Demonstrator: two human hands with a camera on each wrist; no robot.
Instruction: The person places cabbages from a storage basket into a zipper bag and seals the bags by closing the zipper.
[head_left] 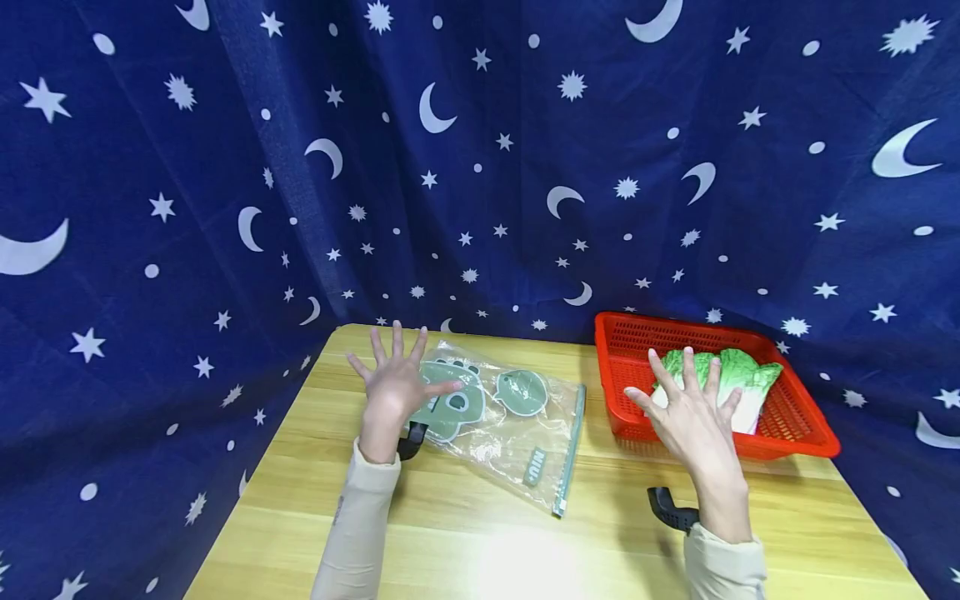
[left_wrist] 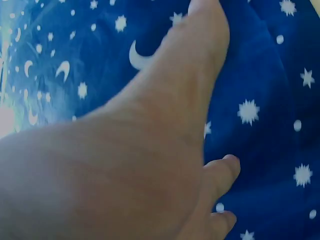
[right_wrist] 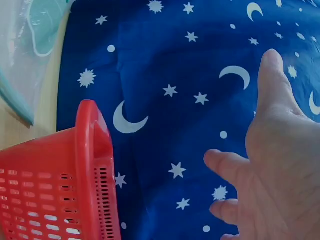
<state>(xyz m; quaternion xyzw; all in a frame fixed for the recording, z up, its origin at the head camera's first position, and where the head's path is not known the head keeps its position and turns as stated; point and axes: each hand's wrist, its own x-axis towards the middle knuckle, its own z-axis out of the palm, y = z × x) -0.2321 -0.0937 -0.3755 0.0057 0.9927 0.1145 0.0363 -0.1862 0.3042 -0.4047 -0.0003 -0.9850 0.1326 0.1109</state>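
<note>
My left hand (head_left: 393, 383) is held with its fingers spread, overlapping the left part of a clear zip bag (head_left: 487, 442) in the head view. That bag lies flat on the table, printed with green cartoon shapes and a green slider strip along its right edge. With fingers fanned out, my right hand (head_left: 693, 417) appears in front of a red plastic basket (head_left: 806, 425). Inside the basket sits a Chinese cabbage (head_left: 738, 375) with green leaves and a white stalk, partly hidden behind the hand. Neither hand holds anything. In the right wrist view the basket's perforated wall (right_wrist: 40, 185) stands left of the fingers.
The light wooden table (head_left: 300, 517) carries the bag and the basket. A dark blue curtain (head_left: 510, 167) with white moons and stars hangs behind and along the sides. Black wrist camera mounts (head_left: 671, 510) stick out beside both wrists.
</note>
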